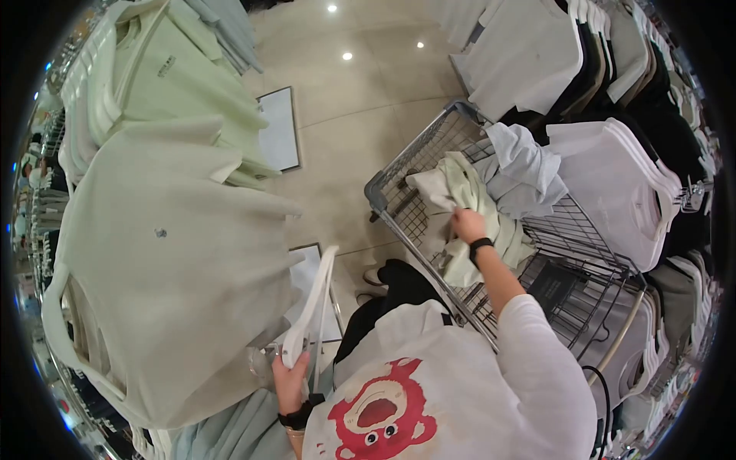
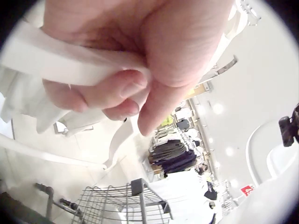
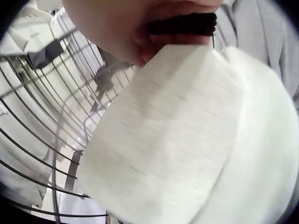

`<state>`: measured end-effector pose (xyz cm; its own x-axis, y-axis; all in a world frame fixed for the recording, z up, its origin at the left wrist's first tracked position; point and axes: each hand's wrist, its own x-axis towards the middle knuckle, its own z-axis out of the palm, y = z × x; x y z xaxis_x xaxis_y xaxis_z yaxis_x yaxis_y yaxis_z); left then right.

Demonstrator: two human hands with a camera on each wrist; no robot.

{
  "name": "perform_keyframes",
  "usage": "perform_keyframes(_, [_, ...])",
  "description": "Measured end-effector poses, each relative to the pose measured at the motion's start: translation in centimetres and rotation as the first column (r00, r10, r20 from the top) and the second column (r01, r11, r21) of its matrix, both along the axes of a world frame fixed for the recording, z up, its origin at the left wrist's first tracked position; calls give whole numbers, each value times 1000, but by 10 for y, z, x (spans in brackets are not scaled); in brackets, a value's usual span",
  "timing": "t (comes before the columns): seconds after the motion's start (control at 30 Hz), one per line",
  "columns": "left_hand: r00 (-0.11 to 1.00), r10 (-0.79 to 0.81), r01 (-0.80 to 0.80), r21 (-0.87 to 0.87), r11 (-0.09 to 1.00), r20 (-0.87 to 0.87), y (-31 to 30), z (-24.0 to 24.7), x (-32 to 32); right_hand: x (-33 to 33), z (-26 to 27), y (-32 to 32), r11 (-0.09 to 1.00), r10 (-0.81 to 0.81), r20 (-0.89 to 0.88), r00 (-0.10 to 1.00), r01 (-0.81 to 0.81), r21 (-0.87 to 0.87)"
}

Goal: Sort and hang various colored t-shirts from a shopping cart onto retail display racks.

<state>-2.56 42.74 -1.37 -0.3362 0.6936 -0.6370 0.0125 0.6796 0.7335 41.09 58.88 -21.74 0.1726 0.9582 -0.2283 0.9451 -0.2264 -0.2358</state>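
My left hand (image 1: 289, 382) grips white clothes hangers (image 1: 309, 310) near my body, beside the left rack. In the left wrist view, its fingers (image 2: 114, 88) curl round a white hanger arm (image 2: 56, 60). Over a metal shopping cart (image 1: 418, 244), my right hand (image 1: 469, 226) grips a pale cream-green garment (image 1: 491, 230) bunched up inside. The right wrist view has this cloth (image 3: 163, 126) hanging below the curled fingers, with a black ribbed band (image 3: 182, 24) across them. A light grey-blue garment (image 1: 525, 172) is heaped next to it in the cart.
Off-white shirts (image 1: 165, 253) and pale green shirts (image 1: 172, 84) hang on the left rack. Lilac-white shirts (image 1: 606, 184) and grey shirts (image 1: 529, 57) hang close behind the cart on the right. Tiled floor (image 1: 345, 153) runs between, with white panels (image 1: 278, 130) by the left rack.
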Motion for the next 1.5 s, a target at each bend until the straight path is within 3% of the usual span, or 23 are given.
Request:
perform_keyframes(0.07, [991,-117,114,46,992,64,10,15,-1,26,27,-18,970,84,-57,995,-68,233])
perform_keyframes(0.27, [979,-144,117,185,976,141,39,42,12,48,170,-52,760,-12,14,1000,0,650])
perform_keyframes(0.4, [946,-103,-6,336,942,306,58,51,22,67,251,-70,266,-240,-129,962,193,945])
perform_keyframes(0.47, [894,-263,72,463,884,362,73,53,26,87,308,-68,-178,-104,-357,928,336,925])
perform_keyframes(0.57, [852,-442,198,607,770,281,102,79,53,15,366,-47,-289,151,-196,969,233,928])
perform_keyframes(0.63, [827,-511,209,715,667,236,120,98,80,54,381,-3,-15,523,-387,759,462,887])
perform_keyframes(0.7, [819,-555,217,818,532,144,135,106,105,89,393,42,335,728,-572,378,532,778])
perform_keyframes(0.73, [816,-569,196,874,444,106,141,106,115,21,391,21,507,748,-646,153,496,705])
perform_keyframes(0.77, [738,-615,49,886,462,280,142,101,121,-62,388,1,662,709,-701,-74,414,625])
perform_keyframes(0.8, [745,-606,42,886,461,280,137,104,124,-88,389,6,788,613,-736,-288,291,543])
perform_keyframes(0.83, [633,-689,-1,891,454,352,130,109,125,-123,390,16,877,465,-748,-474,135,460])
perform_keyframes(0.87, [506,-758,-45,890,453,411,123,110,125,-152,390,25,923,277,-734,-620,-41,383])
perform_keyframes(0.9, [513,-752,-49,889,456,414,119,109,123,-155,389,22,921,64,-694,-717,-226,318])
perform_keyframes(0.93, [528,-743,-50,888,456,412,125,110,127,-191,395,10,951,309,-875,-374,135,278])
perform_keyframes(1.0, [559,-723,-53,887,458,406,122,109,125,-200,384,5,924,370,-914,-163,-36,381])
perform_keyframes(1.13, [615,-685,-38,883,468,390,116,107,114,-196,372,-1,793,561,-823,-88,-229,565])
perform_keyframes(1.2, [638,-668,-27,878,478,384,111,106,105,-181,375,-6,564,816,-578,-6,-206,799])
perform_keyframes(1.23, [648,-660,-23,876,482,380,101,106,91,-166,368,-4,472,876,-442,190,-162,866])
perform_keyframes(1.27, [657,-654,-18,875,484,375,96,105,80,-155,358,-4,552,826,-538,168,-42,833])
perform_keyframes(1.33, [676,-640,-9,873,488,364,77,104,53,-129,333,8,652,755,-603,258,-191,734])
perform_keyframes(1.4, [694,-627,7,867,498,355,68,104,37,-123,274,10,688,710,-676,195,-394,609])
perform_keyframes(1.47, [707,-614,21,858,513,350,59,104,31,-133,246,-13,660,586,-768,258,-702,268])
perform_keyframes(1.5, [714,-608,27,855,519,347,62,105,25,-150,236,-24,681,572,-793,208,-659,319])
